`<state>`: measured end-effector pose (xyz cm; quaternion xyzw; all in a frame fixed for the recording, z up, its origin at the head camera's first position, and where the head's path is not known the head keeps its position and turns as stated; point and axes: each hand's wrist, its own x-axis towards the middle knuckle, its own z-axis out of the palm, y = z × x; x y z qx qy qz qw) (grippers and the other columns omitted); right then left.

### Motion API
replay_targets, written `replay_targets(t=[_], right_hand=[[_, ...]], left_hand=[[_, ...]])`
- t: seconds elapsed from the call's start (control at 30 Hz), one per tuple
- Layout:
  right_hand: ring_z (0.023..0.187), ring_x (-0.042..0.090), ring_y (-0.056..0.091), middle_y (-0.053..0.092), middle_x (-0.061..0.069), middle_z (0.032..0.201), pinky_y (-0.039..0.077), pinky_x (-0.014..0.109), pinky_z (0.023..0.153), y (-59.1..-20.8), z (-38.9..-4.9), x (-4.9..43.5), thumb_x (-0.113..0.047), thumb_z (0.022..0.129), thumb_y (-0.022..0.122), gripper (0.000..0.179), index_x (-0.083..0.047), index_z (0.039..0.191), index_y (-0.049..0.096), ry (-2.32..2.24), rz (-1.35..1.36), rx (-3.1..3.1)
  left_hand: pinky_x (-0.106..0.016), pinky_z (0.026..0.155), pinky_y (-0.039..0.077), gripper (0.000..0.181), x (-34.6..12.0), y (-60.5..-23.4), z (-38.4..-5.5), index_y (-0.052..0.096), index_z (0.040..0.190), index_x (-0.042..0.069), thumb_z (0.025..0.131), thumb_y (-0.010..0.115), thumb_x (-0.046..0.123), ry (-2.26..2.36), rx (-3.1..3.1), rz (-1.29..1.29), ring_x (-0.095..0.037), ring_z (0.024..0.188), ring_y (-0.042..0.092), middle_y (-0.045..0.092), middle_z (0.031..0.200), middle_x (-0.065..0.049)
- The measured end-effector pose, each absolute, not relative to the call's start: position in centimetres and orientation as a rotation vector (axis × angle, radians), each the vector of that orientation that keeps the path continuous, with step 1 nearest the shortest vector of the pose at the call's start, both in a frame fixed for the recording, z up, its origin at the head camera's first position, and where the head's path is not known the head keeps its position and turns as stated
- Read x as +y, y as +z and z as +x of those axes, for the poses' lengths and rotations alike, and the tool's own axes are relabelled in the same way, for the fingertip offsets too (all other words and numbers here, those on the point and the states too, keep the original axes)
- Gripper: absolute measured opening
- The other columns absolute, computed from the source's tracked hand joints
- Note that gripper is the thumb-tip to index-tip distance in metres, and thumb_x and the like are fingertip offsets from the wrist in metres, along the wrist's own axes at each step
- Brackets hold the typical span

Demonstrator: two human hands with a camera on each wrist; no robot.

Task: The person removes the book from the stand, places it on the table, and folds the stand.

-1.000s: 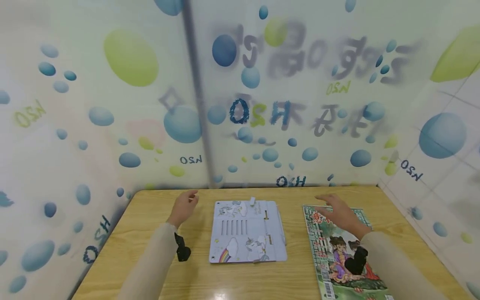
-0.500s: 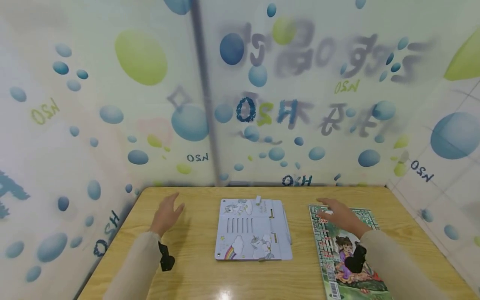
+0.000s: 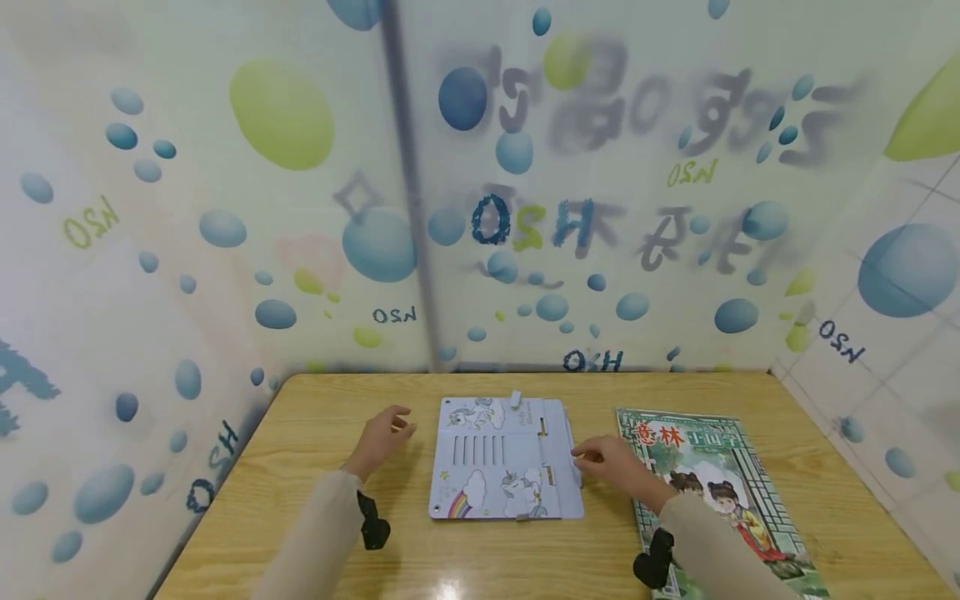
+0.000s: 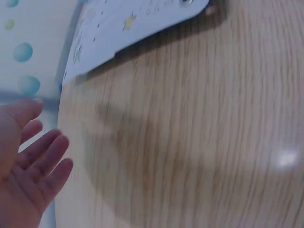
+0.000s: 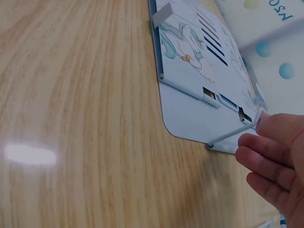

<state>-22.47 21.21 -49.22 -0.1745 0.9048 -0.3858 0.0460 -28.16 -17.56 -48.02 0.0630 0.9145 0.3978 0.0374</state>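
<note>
A flat white metal book stand (image 3: 487, 462) with unicorn and rainbow drawings lies on the wooden table. At its right edge my right hand (image 3: 611, 462) pinches the thin wire leg (image 5: 232, 135), thumb at the wire's bend and the other fingers curled below. The right wrist view shows that leg tilted up from the plate. My left hand (image 3: 381, 437) hovers left of the stand, apart from it, fingers loosely bent and holding nothing. In the left wrist view, the palm of the left hand (image 4: 33, 171) faces the stand's near side.
A colourful magazine (image 3: 712, 467) with two drawn figures lies to the right, partly under my right forearm. Small clips (image 3: 515, 400) stick up at the stand's edges. Behind the wooden table (image 3: 360, 392) rises a wall (image 3: 480, 333) with a bubble pattern.
My right hand has moved left from above the magazine to the stand's right edge and taken its wire leg. My left hand swung outward, then came back toward the stand.
</note>
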Motion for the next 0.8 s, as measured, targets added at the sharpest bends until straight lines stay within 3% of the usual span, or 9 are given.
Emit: replay_targets(t=[0.23,0.47,0.8], right_hand=[[0.077,0.016,0.058,0.065,0.012,0.094,0.048,0.028,0.063,-49.5,-21.8,20.1,-0.003,0.086,0.060,0.018,0.006,0.100,0.066,-1.185,-0.543,2.834],[0.074,0.010,0.057,0.066,0.010,0.092,0.048,0.025,0.062,-50.2,-21.6,19.1,-0.004,0.086,0.060,0.018,0.005,0.100,0.066,-1.175,-0.559,2.904],[0.075,0.013,0.059,0.067,0.006,0.089,0.048,0.026,0.063,-50.8,-21.5,17.6,-0.007,0.083,0.066,0.014,-0.001,0.094,0.070,-1.201,-0.427,2.962]], left_hand=[[-0.029,0.057,0.045,0.034,-15.2,-49.1,-27.7,0.058,0.112,-0.005,0.084,0.066,0.012,1.205,2.670,0.207,-0.016,0.069,0.053,0.059,0.082,-0.006],[-0.027,0.056,0.045,0.040,-15.1,-49.8,-27.1,0.054,0.111,-0.007,0.077,0.072,0.002,1.252,2.695,0.215,-0.015,0.067,0.053,0.058,0.077,-0.005],[-0.027,0.055,0.043,0.039,-15.1,-50.0,-26.9,0.055,0.112,-0.005,0.077,0.071,0.001,1.291,2.705,0.174,-0.015,0.065,0.051,0.057,0.075,-0.005]])
